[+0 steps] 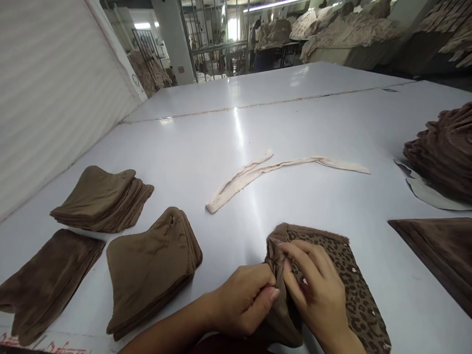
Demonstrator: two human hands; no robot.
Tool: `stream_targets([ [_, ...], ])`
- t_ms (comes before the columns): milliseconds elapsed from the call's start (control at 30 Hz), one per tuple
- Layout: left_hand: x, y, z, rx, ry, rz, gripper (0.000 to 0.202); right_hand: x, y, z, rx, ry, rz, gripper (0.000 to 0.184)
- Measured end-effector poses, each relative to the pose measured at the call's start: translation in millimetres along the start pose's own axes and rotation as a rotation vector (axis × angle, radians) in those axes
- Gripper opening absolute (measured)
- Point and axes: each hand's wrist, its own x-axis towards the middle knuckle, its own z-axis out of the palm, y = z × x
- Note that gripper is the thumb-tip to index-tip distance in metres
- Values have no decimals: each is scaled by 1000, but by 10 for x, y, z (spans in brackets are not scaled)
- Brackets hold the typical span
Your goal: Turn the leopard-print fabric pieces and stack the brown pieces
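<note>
A stack of leopard-print fabric pieces with a brown plain underside lies at the near edge of the white table. My left hand is closed, pinching the bunched left edge of that fabric between thumb and fingers. My right hand rests on top of the stack with its fingers curled, gripping the same edge beside the left hand. The lower part of the stack is hidden under my hands.
Three stacks of brown cut pieces lie to the left. A pale fabric strip lies mid-table. At the right are a tall brown pile and a brown sheet. A white roll borders the left.
</note>
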Motion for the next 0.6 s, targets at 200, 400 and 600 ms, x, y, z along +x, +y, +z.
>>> stream_targets([
  [200,3,-18,-81,-169,296,-325,24,30,-70,-94,412,-187,243,15],
  [400,134,-297,36,-126,376,-345,30,0,-211,-85,1440,-662,800,21],
  [600,125,-152,-185,297,400,-120,31,-12,-164,-35,1154,-450,1060,22],
])
